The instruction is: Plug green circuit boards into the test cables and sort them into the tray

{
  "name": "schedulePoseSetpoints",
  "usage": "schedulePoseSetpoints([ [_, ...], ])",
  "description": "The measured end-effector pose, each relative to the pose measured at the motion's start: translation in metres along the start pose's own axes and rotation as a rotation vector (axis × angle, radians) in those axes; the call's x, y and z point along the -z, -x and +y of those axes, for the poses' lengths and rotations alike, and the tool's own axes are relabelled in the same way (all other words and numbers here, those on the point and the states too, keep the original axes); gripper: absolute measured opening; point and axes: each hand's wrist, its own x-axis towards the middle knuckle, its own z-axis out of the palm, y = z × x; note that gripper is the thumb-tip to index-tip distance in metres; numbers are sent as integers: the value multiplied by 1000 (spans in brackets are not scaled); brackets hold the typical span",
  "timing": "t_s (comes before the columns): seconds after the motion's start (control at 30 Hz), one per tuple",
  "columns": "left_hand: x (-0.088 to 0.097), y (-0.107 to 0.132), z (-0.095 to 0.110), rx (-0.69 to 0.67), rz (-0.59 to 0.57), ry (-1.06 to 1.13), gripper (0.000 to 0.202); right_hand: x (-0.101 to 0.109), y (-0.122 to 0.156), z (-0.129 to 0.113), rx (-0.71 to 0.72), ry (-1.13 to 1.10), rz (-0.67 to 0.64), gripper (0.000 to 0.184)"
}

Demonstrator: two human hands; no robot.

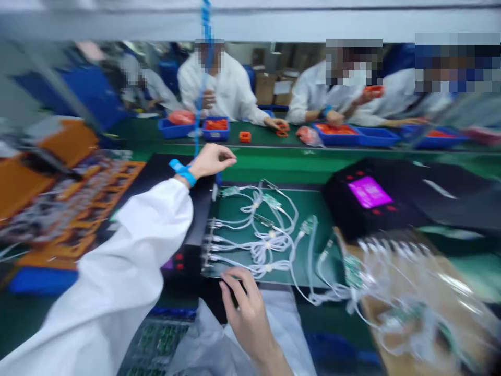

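Note:
My left hand (213,159), in a white sleeve with a blue wristband (182,172), hovers over a black box (172,193). Its thumb and fingertips come together in a loose pinch, and nothing shows between them. Below, my right hand (248,308) is by the front edge of a dark green panel (238,206). Its fingers are curved and apart from the thumb, with nothing seen in them. On the panel lie bundled white cables (270,245), plugged into a row of ports (209,245) along its left side. Small green circuit boards (272,201) sit at several cable ends.
At right stands a black device (364,198) with a lit magenta screen, beside more cables and boards (407,313). Orange frames (78,230) fill the left side. Circuit boards (160,337) lie front left. Co-workers (217,78) sit opposite, behind blue bins (338,134) of orange parts.

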Motion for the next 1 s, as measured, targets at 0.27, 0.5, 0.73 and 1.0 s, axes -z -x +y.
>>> schedulePoseSetpoints([
  [0.27, 80, 115, -2, 245, 36, -52, 24, -59, -54, -19, 107, -229, 75, 53],
  [0.5, 79, 164, -4, 326, 152, -48, 24, -74, -64, -14, 97, -281, 89, 42],
  [0.73, 74, 164, -11, 326, 204, 1, 32, -71, -57, -28, 33, -304, 95, 40],
  [1.0, 75, 168, -16, 301, 224, 39, 32, -56, 80, -2, -30, -311, 184, 32],
])
